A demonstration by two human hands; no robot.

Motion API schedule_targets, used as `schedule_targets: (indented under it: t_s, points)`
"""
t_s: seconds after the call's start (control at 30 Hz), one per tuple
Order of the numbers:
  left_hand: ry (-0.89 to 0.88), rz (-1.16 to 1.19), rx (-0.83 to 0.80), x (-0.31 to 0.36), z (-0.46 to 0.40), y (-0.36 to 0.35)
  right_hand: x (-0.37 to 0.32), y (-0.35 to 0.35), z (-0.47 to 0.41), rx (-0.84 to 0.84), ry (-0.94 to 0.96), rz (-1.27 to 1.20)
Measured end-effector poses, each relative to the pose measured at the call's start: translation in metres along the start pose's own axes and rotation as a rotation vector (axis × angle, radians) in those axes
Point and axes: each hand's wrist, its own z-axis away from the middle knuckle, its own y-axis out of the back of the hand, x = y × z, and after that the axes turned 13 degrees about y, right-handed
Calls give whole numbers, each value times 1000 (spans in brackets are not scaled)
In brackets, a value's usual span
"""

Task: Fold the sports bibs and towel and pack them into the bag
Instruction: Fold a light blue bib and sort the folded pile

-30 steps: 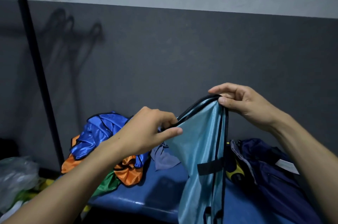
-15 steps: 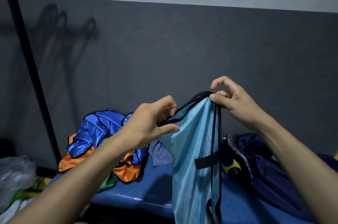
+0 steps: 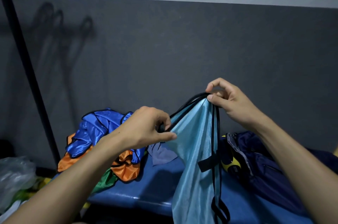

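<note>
A long blue padded bench (image 3: 146, 196) runs along the dark grey wall, carrying at its far left a crumpled heap of shiny royal-blue, orange and green sports bibs (image 3: 102, 143), at its right an open navy fabric bag (image 3: 265, 169), and between them a small greyish-blue cloth (image 3: 161, 154). In front, a light blue satin bib with black trim (image 3: 195, 159) hangs over the bench's near edge. The left hand (image 3: 144, 130) pinches its trimmed top edge, and the right hand (image 3: 230, 101), higher, pinches the upper corner.
</note>
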Motion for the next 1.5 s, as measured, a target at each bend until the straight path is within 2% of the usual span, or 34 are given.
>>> schedule_targets:
  t_s: [0.1, 0.13, 0.2, 0.23, 0.3, 0.37, 0.4, 0.47, 0.5, 0.57, 0.6, 0.63, 0.73, 0.8, 0.9, 0.97, 1.0, 1.1, 1.17, 1.23, 1.33, 1.4, 1.43, 1.5]
  points:
    - [-10, -19, -171, 2, 0, 13, 5, -4, 5, -8, -18, -35]
    - [-21, -34, -190, 3, 0, 18, 7, -5, 6, 4, -30, -53]
    - [-36, -57, -121, 6, -3, 30, 10, -9, 9, 58, -70, -117]
    - [-27, 12, -82, 8, -6, 37, 11, -13, 10, 98, -101, -166]
    - [-4, 348, -92, 19, -16, 49, 16, -28, 15, 175, -179, -293]
    - [-1, 634, -198, 34, -23, 59, 21, -43, 17, 203, -229, -393]
    - [-1, 663, -277, 42, -23, 63, 24, -46, 17, 218, -223, -427]
    - [0, 499, -421, 42, -19, 65, 24, -40, 12, 283, -185, -501]
    - [-25, 277, -417, 36, -18, 64, 23, -34, 10, 328, -167, -535]
    - [-105, -265, -241, 17, -16, 59, 18, -19, 7, 369, -147, -561]
    - [-135, -400, -159, 10, -13, 55, 16, -16, 7, 353, -140, -565]
    - [-162, -379, -113, 7, -11, 53, 16, -15, 7, 322, -135, -569]
    - [-168, -43, -63, 8, -6, 48, 18, -21, 8, 250, -154, -533]
    - [-103, 211, -127, 12, -4, 47, 22, -27, 10, 235, -183, -516]
    - [-47, 535, -314, 20, -3, 47, 27, -34, 16, 207, -218, -500]
    - [-27, 504, -364, 21, -3, 51, 29, -35, 19, 186, -220, -480]
    - [-44, 366, -335, 19, -4, 54, 31, -33, 20, 188, -216, -475]
    - [-216, -327, 3, 4, -11, 61, 32, -25, 22, 215, -192, -473]
    - [-270, -497, 129, -1, -13, 58, 30, -22, 24, 191, -164, -468]
    - [-327, -442, 156, -1, -12, 52, 28, -24, 26, 153, -134, -454]
    - [-247, -66, 94, 3, -3, 42, 28, -28, 26, 141, -92, -348]
    - [-174, 152, -21, 4, 4, 36, 30, -29, 24, 216, -84, -289]
    - [-160, 167, -72, 2, 6, 33, 31, -29, 23, 259, -79, -275]
    - [-148, 22, -108, -5, 7, 27, 32, -29, 21, 296, -57, -254]
